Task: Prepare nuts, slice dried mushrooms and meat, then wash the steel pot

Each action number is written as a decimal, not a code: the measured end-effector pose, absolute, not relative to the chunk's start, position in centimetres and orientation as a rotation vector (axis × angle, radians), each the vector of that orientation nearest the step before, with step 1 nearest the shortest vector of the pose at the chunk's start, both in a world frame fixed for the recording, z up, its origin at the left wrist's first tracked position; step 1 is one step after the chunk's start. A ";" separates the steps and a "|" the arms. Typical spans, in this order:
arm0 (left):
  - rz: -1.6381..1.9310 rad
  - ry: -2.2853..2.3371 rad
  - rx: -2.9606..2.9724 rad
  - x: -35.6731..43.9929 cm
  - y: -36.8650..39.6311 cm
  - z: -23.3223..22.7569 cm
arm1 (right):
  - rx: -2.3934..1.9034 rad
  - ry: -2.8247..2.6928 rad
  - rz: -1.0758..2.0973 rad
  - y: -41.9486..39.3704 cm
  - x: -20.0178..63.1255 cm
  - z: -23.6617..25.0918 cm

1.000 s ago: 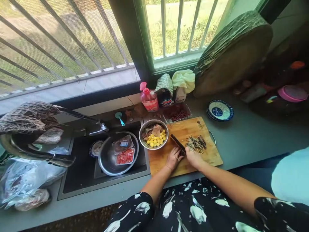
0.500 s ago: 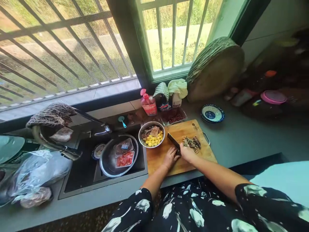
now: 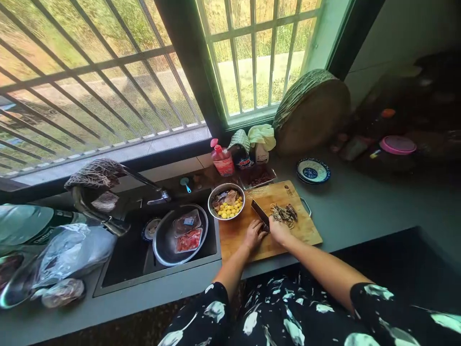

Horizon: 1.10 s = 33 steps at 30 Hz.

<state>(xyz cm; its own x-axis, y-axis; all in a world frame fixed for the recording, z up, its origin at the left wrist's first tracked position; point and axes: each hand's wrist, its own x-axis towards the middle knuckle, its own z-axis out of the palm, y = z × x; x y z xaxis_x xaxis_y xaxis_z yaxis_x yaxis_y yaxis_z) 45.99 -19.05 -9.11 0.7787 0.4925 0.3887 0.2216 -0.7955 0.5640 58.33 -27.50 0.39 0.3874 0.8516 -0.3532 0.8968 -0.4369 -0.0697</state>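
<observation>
A wooden cutting board (image 3: 234,245) lies on the counter in front of me. My right hand (image 3: 280,231) is closed around the handle of a kitchen knife (image 3: 259,211), its dark blade pointing up and left over the board. Close against the blade's left side, my left hand (image 3: 254,234) presses down with bent fingers; what lies under the fingertips is dark and mostly hidden. To the right of the knife sits a pile of thin, brownish cut strips (image 3: 284,215). A metal bowl (image 3: 210,207) with yellow round pieces and meat stands at the board's upper left corner.
Left of the board, a large basin (image 3: 162,257) in the sink (image 3: 122,269) holds packaged red meat (image 3: 189,240). Behind are a pink pump bottle (image 3: 222,161) and a clear tray (image 3: 257,178). Patterned plates (image 3: 313,170) stand right; a round wooden block (image 3: 317,115) leans by the window.
The head view has shifted slightly, so the scene sits a little differently. Both hands and the knife stay at nearly the same place on the board.
</observation>
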 end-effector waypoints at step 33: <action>0.693 0.353 2.473 45.7 -18.8 -8.2 | 2.632 1.341 -0.534 -29.1 58.1 0.0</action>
<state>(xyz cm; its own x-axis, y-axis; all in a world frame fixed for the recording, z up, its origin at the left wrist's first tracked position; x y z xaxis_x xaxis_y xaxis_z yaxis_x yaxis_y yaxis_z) 45.69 -18.76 -8.16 0.8332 0.3804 0.4013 0.1012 -0.8184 0.5657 58.09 -29.07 -0.01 0.5401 0.7546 -0.3727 0.8042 -0.5933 -0.0359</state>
